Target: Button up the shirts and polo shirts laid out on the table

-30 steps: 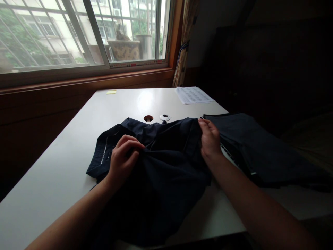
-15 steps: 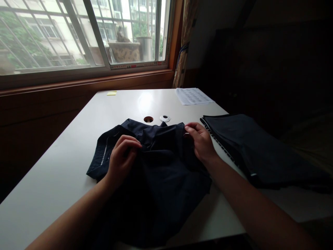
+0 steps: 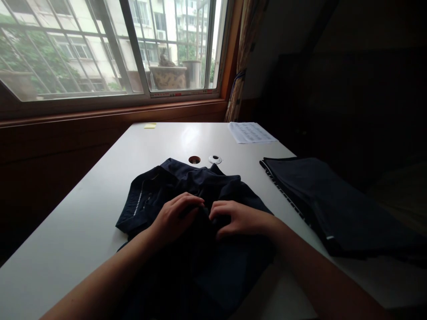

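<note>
A pair of dark navy trousers lies crumpled over the near part of the table, its waistband with a thin white line spread out at the left. My left hand is closed on a bunch of the cloth at the middle, fingertips partly sunk in the folds. Right beside it, my right hand curls its fingers and thumb around the same bunched cloth. The two hands are almost touching. Deep shadow hides the lower part of the garment and the exact grip.
Folded dark trousers with a white-dashed edge lie to the right. Printed sheets and a yellow sticky note are at the white table's far side. A cable hole and its round cover sit beyond the garment.
My right hand has left the garment's upper right corner and come inward to the middle. My left hand has shifted slightly right. The view has tilted a little.
</note>
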`<control>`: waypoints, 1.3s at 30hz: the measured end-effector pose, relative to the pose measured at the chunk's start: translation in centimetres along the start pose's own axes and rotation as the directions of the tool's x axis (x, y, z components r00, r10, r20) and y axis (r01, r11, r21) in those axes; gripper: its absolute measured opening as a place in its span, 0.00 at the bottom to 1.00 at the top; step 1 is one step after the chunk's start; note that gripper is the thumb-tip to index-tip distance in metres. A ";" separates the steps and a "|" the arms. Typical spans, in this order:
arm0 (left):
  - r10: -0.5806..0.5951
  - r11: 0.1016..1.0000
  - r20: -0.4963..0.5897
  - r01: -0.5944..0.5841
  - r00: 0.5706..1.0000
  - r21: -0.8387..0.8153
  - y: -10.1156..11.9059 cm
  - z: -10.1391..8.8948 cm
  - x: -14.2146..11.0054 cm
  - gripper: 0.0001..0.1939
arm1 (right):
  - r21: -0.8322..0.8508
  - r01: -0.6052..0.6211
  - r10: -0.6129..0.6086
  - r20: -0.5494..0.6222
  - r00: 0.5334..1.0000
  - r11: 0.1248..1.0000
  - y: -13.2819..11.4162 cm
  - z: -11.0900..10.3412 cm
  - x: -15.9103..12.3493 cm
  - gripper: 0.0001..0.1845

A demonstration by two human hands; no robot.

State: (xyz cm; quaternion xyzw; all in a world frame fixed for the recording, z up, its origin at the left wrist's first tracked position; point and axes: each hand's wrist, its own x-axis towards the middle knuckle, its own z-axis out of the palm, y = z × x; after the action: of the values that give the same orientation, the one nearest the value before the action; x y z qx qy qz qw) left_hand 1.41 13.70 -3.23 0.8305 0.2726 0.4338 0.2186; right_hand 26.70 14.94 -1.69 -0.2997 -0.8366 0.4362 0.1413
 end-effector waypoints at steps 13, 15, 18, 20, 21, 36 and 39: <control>-0.241 0.790 -0.118 0.265 0.963 0.552 -5.3 -4.5 0.1 0.22 | -0.080 -0.226 0.175 -0.404 0.898 0.971 1.5 -4.6 -2.4 0.08; -0.316 0.669 -0.126 0.315 0.940 0.673 -6.8 -5.5 -0.5 0.27 | -0.146 -0.278 0.198 -0.408 0.891 0.949 2.5 -4.3 -2.0 0.09; -0.419 0.527 -0.186 0.405 0.889 0.747 -8.1 -6.7 -1.1 0.31 | -0.182 -0.355 0.241 -0.456 0.857 0.917 3.5 -3.3 -1.3 0.20; -0.460 0.490 -0.205 0.439 0.864 0.753 -8.5 -7.1 -1.3 0.32 | -0.149 -0.357 0.250 -0.473 0.845 0.922 3.8 -2.6 -0.9 0.24; -0.477 0.483 -0.207 0.451 0.854 0.750 -8.6 -7.2 -1.4 0.31 | -0.124 -0.342 0.249 -0.470 0.847 0.931 3.8 -2.4 -0.7 0.25; -0.532 0.393 -0.220 0.468 0.818 0.792 -9.6 -8.2 -1.1 0.18 | -0.088 -0.286 -0.073 -0.995 0.062 0.954 4.5 -6.2 -3.0 0.10; -0.486 0.386 -0.283 0.494 0.827 0.779 -9.7 -9.0 -1.2 0.15 | -0.085 -0.335 -0.145 -0.977 -0.157 0.938 5.9 -7.9 -4.3 0.10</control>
State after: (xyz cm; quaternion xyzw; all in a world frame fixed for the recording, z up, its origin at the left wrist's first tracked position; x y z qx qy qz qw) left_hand -9.27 21.38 -4.97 0.7120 0.6759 0.1722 -0.0811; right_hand 36.17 19.91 -1.80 -0.6044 -0.4662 -0.0739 0.6418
